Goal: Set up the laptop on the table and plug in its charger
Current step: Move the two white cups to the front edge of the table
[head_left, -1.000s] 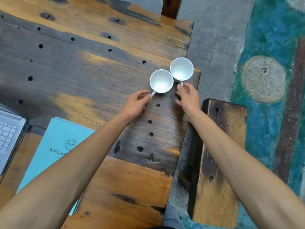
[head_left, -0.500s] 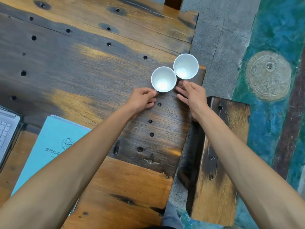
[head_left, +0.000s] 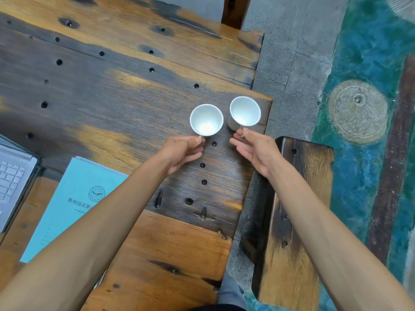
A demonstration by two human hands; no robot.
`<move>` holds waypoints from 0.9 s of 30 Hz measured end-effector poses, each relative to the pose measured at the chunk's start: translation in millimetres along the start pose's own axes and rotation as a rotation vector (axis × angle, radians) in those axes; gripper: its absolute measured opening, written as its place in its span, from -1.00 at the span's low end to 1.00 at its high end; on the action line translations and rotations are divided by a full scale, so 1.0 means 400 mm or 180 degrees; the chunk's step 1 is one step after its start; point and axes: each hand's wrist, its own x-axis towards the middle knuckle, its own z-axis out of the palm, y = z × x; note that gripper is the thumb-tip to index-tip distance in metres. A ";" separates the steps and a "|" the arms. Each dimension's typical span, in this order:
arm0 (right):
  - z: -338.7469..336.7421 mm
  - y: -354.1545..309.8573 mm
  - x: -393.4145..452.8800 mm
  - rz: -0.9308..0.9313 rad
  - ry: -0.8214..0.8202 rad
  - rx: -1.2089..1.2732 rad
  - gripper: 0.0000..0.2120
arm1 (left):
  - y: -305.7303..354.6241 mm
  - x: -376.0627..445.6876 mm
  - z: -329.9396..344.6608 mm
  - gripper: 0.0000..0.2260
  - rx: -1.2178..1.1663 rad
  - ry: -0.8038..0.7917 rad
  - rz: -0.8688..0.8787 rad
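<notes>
An open silver laptop [head_left: 12,178] lies at the left edge of the wooden table [head_left: 112,90], only its keyboard corner showing. No charger is in view. Two white cups sit near the table's right edge. My left hand [head_left: 182,151] pinches the handle of the left cup [head_left: 206,120]. My right hand [head_left: 253,149] pinches the handle of the right cup [head_left: 245,111], which is tilted and looks slightly lifted off the wood. The cups stand apart from each other.
A light blue booklet [head_left: 74,203] lies on the table between the laptop and my left forearm. A wooden bench [head_left: 298,216] stands to the right of the table, over a grey and teal floor. A chair back [head_left: 234,10] shows at the far edge.
Both hands have closed on the cup handles. The two cups, which touched each other before, are now apart, and the right cup has tilted.
</notes>
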 end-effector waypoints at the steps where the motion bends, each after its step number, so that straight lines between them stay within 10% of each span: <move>1: -0.002 0.009 -0.020 0.0043 -0.0024 0.0049 -0.81 | -0.006 -0.016 -0.008 -0.88 -0.0114 -0.0030 -0.0033; 27: 0.024 0.490 -0.619 -0.0025 -0.0211 -0.0192 -0.75 | -0.473 -0.547 -0.325 -0.85 -0.0267 -0.0050 0.0094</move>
